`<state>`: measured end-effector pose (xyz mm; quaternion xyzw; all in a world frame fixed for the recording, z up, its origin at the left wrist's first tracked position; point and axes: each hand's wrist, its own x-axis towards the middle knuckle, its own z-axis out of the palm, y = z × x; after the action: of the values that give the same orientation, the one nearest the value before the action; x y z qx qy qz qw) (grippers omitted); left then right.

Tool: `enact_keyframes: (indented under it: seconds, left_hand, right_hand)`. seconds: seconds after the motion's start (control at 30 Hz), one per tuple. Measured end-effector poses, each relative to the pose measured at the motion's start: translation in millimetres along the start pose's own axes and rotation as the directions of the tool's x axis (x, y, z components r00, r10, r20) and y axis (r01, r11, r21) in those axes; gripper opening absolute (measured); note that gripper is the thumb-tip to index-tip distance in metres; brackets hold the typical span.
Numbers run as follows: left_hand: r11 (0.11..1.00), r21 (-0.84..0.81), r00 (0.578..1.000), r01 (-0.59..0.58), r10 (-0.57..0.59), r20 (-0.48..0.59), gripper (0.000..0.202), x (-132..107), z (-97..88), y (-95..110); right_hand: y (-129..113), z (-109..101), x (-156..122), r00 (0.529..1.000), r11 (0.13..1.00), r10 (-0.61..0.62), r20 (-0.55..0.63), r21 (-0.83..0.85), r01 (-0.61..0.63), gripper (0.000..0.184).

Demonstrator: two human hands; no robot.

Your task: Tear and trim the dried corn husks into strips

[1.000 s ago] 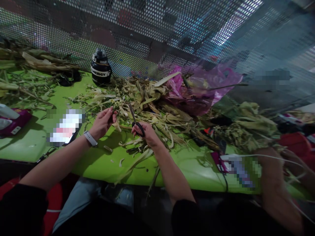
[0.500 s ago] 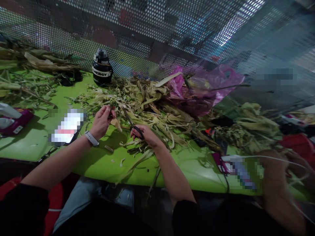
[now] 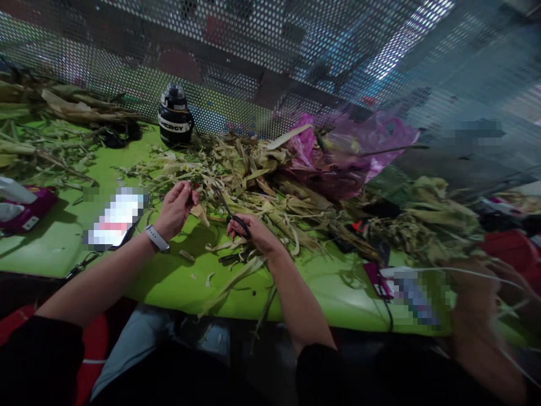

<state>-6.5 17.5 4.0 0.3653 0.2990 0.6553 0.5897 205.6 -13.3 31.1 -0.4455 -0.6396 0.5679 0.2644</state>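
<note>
My left hand (image 3: 174, 210), with a pale watch band on its wrist, is closed in a pinch over the green table (image 3: 169, 285). What its fingertips hold is too small and dark to name. Just below those fingers is a tan piece of husk (image 3: 200, 215). My right hand (image 3: 260, 235) grips black-handled scissors (image 3: 239, 224) whose blades point up and left, toward the left hand but apart from it. Behind both hands spreads a heap of dry corn husks (image 3: 249, 163), with strips and scraps reaching the table's front edge.
A black bottle (image 3: 175, 121) and a pink plastic bag (image 3: 359, 158) stand against the perforated metal screen (image 3: 253, 73). Left lie a phone (image 3: 116, 217) and a purple tissue pack (image 3: 29, 206). Another person's arm (image 3: 475, 299) and a second phone (image 3: 416, 299) are at right.
My right hand and the scissors have shifted slightly to the right, away from my left hand. The left hand has hardly moved. The other person's hands at right have moved a little.
</note>
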Motion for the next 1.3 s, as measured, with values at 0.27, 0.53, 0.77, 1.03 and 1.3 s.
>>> enact_keyframes:
  seconds: [0.27,0.53,0.77,1.03,1.3]
  left_hand:
    - [1.0,-0.004,1.0,-0.012,0.012,0.006,0.026,0,0.2,-1]
    - [1.0,0.019,1.0,-0.01,0.01,0.011,0.027,-1,-0.5,-1]
    - [0.999,-0.036,0.998,-0.002,0.004,0.061,0.03,-4,2.0,-5]
    - [1.0,0.012,0.999,0.027,-0.028,0.033,0.024,-7,2.7,-5]
    - [0.998,0.052,0.994,0.033,-0.039,0.105,0.031,-11,5.6,-4]
  right_hand:
    - [1,0,-1,1.0,1.0,0.01,0.003,-0.028,-0.009,0.055]
    - [-1,4,2,1.0,0.999,0.02,0.017,-0.048,-0.019,0.058]
    - [0,9,4,0.999,1.0,0.03,-0.021,0.003,-0.03,0.058]
    - [0,10,3,0.997,0.998,0.01,-0.075,0.058,-0.005,0.054]
    - [6,8,5,0.995,0.997,-0.039,-0.09,0.069,0.045,0.053]
